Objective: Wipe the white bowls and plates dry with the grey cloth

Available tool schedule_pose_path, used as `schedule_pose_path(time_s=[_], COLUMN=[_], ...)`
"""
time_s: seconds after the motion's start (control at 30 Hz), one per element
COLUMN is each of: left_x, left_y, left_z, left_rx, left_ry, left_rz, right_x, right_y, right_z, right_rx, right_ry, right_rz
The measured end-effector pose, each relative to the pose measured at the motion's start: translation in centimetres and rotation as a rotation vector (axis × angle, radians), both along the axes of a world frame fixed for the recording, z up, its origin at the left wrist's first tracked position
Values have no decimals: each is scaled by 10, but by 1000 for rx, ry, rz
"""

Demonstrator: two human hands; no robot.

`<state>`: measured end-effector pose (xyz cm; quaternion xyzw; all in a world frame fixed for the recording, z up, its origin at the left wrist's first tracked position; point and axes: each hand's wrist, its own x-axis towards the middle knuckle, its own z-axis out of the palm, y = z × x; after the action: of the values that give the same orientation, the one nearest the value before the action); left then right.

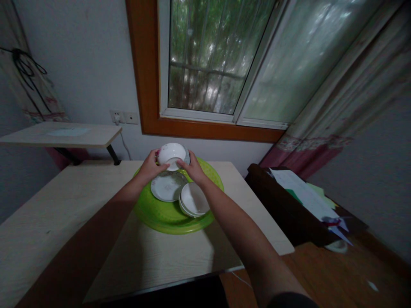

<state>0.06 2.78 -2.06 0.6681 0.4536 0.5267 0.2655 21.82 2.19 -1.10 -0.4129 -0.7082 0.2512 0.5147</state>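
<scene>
Between both hands a white bowl [173, 153] with a floral pattern on its side is tipped, its inside facing me. My left hand [152, 167] grips its left rim, the thumb at the near edge. On the opposite side my right hand [192, 166] has hold of the bowl too, its thumb on the near rim. Below it a white plate [167, 188] lies in a round green basin [150, 216]. A stack of white bowls [195, 199] stands beside the plate, partly behind my right forearm. How the held bowl's underside sits is hidden.
The basin rests on a pale wooden table [73, 188]. A raised shelf [96, 136] stands at the back left, near wall sockets [123, 117]. Behind the table is a window [208, 64]. Dark furniture [272, 209] with papers [300, 192] stands to the right.
</scene>
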Motion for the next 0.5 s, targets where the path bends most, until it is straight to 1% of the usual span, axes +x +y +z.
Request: schedule_pose_path(time_s=[0.1, 0.2, 0.33, 0.5], left_x=[-1, -1, 0, 2], left_y=[0, -4, -10, -13], left_z=[-1, 2, 8, 13], left_rx=[59, 111, 163, 204], left_ry=[86, 210, 313, 416], left_rz=[27, 41, 61, 104], right_x=[3, 6, 8, 5], right_y=[4, 7, 5, -5], right_z=[-4, -5, -2, 5], right_rx=[57, 140, 195, 257], right_ry=[-82, -180, -259, -351], right_rz=[-33, -20, -5, 51])
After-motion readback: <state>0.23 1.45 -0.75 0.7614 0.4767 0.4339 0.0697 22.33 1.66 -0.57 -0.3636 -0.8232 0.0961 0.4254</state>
